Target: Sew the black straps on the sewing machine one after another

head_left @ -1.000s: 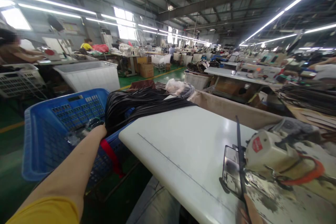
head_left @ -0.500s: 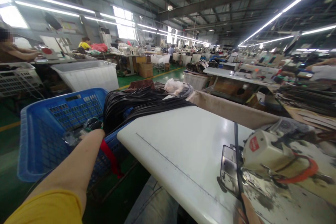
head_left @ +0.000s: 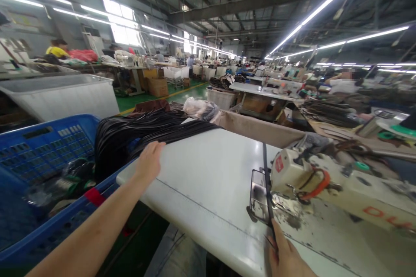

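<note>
My left hand (head_left: 150, 162) is over the left corner of the white sewing table (head_left: 201, 173), beside a thick bundle of black strips (head_left: 113, 138). Its fingers are bent and close together; whatever they hold, if anything, is hidden. Low on the right, my right hand (head_left: 286, 253) pinches the near end of a narrow black strip (head_left: 267, 173). That strip runs away from me across the metal plate (head_left: 259, 194), just left of the sewing machine head (head_left: 292, 169), to the table's far edge.
A blue plastic basket (head_left: 42, 138) with spools and clear plastic in it stands at the left, a red ribbon (head_left: 94, 197) on its rim. Beyond the table is a beige-walled bin (head_left: 260, 125). A white tub (head_left: 65, 95) stands further left. Other people sit at machines farther off.
My left hand has come up out of the blue basket to the table corner. The view has turned right. My right hand still holds the black strip and shows more fully.
</note>
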`<state>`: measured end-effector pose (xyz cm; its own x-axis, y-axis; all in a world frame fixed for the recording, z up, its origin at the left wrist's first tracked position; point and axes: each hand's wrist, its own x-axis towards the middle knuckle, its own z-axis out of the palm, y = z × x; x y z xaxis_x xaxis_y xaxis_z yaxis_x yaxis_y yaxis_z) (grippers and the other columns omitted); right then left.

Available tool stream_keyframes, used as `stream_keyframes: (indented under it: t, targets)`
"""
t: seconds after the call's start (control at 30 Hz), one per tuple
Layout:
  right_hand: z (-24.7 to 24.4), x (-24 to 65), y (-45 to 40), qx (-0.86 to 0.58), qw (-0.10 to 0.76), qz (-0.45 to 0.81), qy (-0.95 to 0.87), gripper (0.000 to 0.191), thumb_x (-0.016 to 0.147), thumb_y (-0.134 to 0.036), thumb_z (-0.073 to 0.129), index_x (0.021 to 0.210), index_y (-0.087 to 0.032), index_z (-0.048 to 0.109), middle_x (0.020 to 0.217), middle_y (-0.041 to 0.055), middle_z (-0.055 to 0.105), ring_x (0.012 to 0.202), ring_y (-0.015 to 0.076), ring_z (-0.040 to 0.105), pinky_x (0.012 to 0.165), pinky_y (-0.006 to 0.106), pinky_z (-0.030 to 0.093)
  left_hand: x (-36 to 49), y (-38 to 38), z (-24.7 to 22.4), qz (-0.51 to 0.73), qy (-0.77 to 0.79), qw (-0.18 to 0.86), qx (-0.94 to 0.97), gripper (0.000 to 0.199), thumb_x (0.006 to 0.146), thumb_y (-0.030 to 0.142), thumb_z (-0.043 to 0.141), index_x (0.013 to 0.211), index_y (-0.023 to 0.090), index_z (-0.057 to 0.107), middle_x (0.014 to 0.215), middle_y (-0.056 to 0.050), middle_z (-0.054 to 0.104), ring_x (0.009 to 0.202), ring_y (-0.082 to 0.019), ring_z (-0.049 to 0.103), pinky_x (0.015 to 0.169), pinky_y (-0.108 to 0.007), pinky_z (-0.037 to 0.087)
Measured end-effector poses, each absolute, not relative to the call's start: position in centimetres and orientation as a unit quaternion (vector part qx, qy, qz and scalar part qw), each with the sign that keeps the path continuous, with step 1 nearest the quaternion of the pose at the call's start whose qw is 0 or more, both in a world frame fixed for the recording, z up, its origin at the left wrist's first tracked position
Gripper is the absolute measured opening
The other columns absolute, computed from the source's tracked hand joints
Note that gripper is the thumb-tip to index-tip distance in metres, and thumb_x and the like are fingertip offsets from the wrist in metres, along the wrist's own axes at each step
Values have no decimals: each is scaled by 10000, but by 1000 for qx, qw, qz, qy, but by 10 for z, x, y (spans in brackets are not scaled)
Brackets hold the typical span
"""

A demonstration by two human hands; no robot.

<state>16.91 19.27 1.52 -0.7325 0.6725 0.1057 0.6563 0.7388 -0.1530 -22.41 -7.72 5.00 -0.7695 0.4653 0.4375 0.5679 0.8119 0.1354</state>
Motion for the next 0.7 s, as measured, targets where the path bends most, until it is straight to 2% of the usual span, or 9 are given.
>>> stream_keyframes:
  t: [0.07, 0.1, 0.17, 0.3, 0.43, 0.57, 0.7]
  targets:
    - [16, 169, 188, -360, 68, 32, -930, 544, 1042, -300, 296, 1524, -180, 519, 1159, 147, 783, 836, 246, 795, 706, 333, 613, -207, -41, 37, -170, -905, 163, -355, 482, 931, 101, 370, 1375, 145, 552, 1500, -139, 534, 1399, -233, 510, 1209, -363, 396]
    - [17, 168, 185, -361, 64, 22, -930, 542, 1049, -283, 287, 1532, -175, 510, 1174, 148, 778, 843, 246, 795, 704, 333, 611, -196, -23, 30, -213, -881, 133, -401, 453, 933, 130, 399, 1354, 143, 565, 1503, -151, 528, 1398, -248, 516, 1213, -400, 410]
    - [21, 167, 181, -367, 51, 9, -929, 529, 1057, -256, 298, 1536, -166, 505, 1189, 146, 774, 857, 246, 795, 709, 333, 609, -168, 9, 19, -256, -842, 79, -469, 384, 948, 201, 450, 1298, 177, 608, 1442, -128, 591, 1382, -254, 538, 1217, -436, 421]
    - [31, 164, 174, -386, 13, 18, -922, 519, 1026, -174, 401, 1535, -150, 498, 1236, 130, 760, 929, 236, 788, 769, 314, 605, -95, 57, 13, -286, -782, 13, -553, 386, 937, 220, 550, 1313, 213, 634, 1420, -98, 642, 1457, -274, 476, 1262, -472, 362]
    - [35, 163, 171, -399, 5, 37, -916, 517, 1032, -184, 440, 1546, -148, 472, 1227, 127, 757, 928, 240, 784, 752, 315, 598, -29, 91, 20, -263, -730, -52, -629, 453, 955, 221, 579, 1407, 200, 595, 1504, -96, 598, 1512, -321, 407, 1279, -544, 299]
    - [30, 167, 171, -390, 35, 55, -919, 512, 1025, -198, 474, 1533, -134, 478, 1204, 134, 756, 932, 248, 781, 752, 312, 588, 4, 112, 19, -240, -705, -56, -665, 494, 989, 218, 522, 1479, 158, 535, 1572, -110, 532, 1552, -339, 335, 1279, -574, 263]
    - [25, 175, 176, -377, 85, 98, -917, 467, 1043, -289, 466, 1479, -133, 529, 1231, 150, 751, 960, 256, 776, 772, 322, 593, 9, 118, 10, -249, -687, -18, -683, 452, 997, 160, 457, 1431, 168, 585, 1521, -82, 592, 1521, -264, 403, 1286, -479, 260]
